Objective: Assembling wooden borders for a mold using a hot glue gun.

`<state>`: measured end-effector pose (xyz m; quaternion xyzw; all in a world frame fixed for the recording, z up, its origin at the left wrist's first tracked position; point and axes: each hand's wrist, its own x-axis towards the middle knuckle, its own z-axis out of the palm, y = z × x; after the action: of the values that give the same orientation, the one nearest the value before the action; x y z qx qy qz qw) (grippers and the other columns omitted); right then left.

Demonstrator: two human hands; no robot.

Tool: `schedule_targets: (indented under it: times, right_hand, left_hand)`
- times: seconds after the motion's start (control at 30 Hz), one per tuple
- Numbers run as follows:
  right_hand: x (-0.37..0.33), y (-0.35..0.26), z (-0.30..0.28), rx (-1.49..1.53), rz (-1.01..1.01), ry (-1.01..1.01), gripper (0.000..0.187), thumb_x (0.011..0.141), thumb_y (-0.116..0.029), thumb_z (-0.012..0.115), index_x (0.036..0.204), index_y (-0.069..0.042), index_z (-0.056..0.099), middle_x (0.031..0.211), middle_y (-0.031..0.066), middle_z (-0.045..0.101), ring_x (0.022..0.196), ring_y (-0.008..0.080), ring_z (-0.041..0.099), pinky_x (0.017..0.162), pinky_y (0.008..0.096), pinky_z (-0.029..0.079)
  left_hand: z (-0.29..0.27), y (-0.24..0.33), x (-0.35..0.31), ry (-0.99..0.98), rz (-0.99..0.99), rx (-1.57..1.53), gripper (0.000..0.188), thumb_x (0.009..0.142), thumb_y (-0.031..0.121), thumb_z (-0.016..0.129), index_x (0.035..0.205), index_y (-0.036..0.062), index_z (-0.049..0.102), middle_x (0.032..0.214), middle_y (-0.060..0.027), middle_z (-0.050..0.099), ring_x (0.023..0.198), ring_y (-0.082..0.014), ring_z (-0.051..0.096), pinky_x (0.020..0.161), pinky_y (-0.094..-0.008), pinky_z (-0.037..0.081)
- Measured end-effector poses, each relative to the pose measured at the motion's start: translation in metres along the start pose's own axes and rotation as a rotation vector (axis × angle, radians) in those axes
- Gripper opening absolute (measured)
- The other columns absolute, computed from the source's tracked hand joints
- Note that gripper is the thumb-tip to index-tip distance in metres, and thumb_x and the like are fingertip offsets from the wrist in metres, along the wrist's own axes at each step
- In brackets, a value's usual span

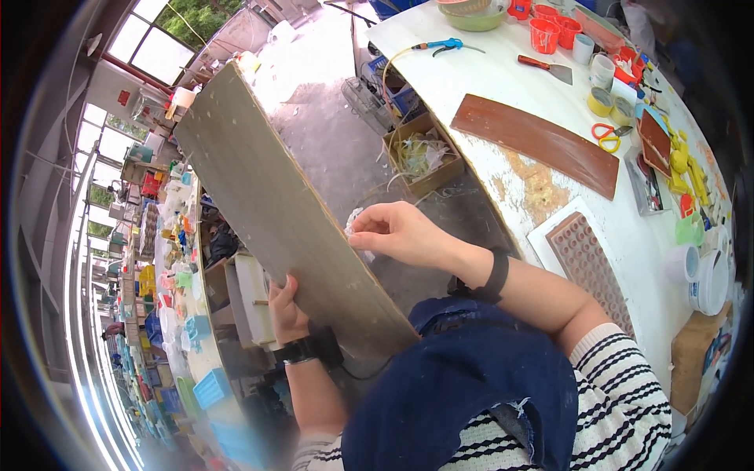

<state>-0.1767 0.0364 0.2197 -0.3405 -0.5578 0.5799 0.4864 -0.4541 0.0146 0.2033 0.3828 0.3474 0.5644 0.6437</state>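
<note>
hands (287, 312) (399, 233) at board (273, 208) edges — floor space (310, 129)

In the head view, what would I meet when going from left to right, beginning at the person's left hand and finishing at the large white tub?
Left hand → right hand → long brown board → small brown panel → large white tub.
</note>
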Motion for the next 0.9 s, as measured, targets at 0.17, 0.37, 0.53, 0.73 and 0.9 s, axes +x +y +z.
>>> schedule_targets:
  times: [0.17, 0.37, 0.53, 0.73, 0.9]
  right_hand:
    - [0.004, -0.007, 0.001, -0.004, -0.012, -0.034, 0.016, 0.086, -0.014, 0.064, 0.089, 0.002, 0.063, 0.077, 0.0013, 0.063, 0.072, 0.0064, 0.056, 0.065, 0.0237, 0.046]
    - [-0.001, -0.02, -0.008, -0.139, -0.13, 0.083, 0.015, 0.086, -0.013, 0.063, 0.085, 0.001, 0.062, 0.073, 0.0001, 0.06, 0.067, 0.0049, 0.051, 0.059, 0.0228, 0.044]
    - [-0.019, -0.008, -0.013, -0.334, -0.2, 0.042, 0.02, 0.081, -0.02, 0.066, 0.079, 0.0, 0.061, 0.066, 0.0081, 0.058, 0.06, 0.0184, 0.056, 0.057, 0.0322, 0.045]
    - [-0.039, 0.019, 0.008, -0.729, -0.394, 0.02, 0.023, 0.078, -0.025, 0.07, 0.073, -0.005, 0.058, 0.068, 0.0083, 0.057, 0.069, 0.028, 0.058, 0.061, 0.0378, 0.048]
    - [-0.032, 0.019, 0.001, -0.66, -0.451, 0.177, 0.018, 0.079, -0.014, 0.065, 0.066, -0.004, 0.056, 0.064, 0.0106, 0.055, 0.063, 0.0284, 0.056, 0.057, 0.0371, 0.046]
  left_hand:
    - [-0.002, -0.003, 0.0, -0.031, 0.005, -0.012, 0.052, 0.089, 0.008, 0.058, 0.135, 0.0004, 0.035, 0.128, -0.0163, 0.051, 0.115, -0.0327, 0.052, 0.098, -0.0471, 0.043]
    - [-0.007, -0.006, -0.002, 0.001, 0.016, -0.006, 0.052, 0.089, 0.006, 0.057, 0.136, 0.0014, 0.035, 0.129, -0.0169, 0.05, 0.115, -0.0332, 0.052, 0.098, -0.047, 0.043]
    - [0.007, -0.003, -0.004, 0.059, -0.005, -0.016, 0.052, 0.09, 0.005, 0.055, 0.137, 0.0016, 0.032, 0.13, -0.0179, 0.048, 0.116, -0.0339, 0.052, 0.098, -0.0476, 0.044]
    - [0.016, 0.0, 0.0, 0.0, -0.007, 0.063, 0.052, 0.092, 0.009, 0.053, 0.139, 0.0038, 0.031, 0.132, -0.0171, 0.047, 0.117, -0.0336, 0.051, 0.098, -0.0471, 0.045]
    - [0.018, -0.004, 0.0, -0.005, -0.009, 0.074, 0.054, 0.091, 0.009, 0.055, 0.138, 0.0034, 0.032, 0.131, -0.0171, 0.048, 0.116, -0.0332, 0.052, 0.097, -0.0465, 0.045]
